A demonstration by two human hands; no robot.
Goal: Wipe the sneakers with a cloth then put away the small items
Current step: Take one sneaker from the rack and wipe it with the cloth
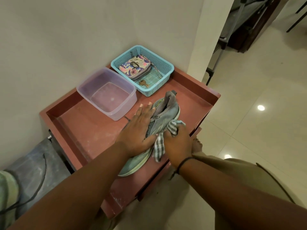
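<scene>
A grey-blue sneaker [167, 113] lies on the red-brown table [86, 130], toe toward me. My left hand [141, 127] presses flat on its left side, fingers straight. My right hand [177, 143] grips a striped grey-and-white cloth [160, 145] against the sneaker's right side near the toe. At the table's far corner, a light blue basket [164, 63] holds a floral wallet [135, 67], a small key [143, 83] and a thin metal item along its right wall.
A clear plastic tub [106, 93] stands left of the basket, against the wall. The table has a raised rim. A dark bag lies on the floor at lower left. Tiled floor opens to the right, with a doorway beyond.
</scene>
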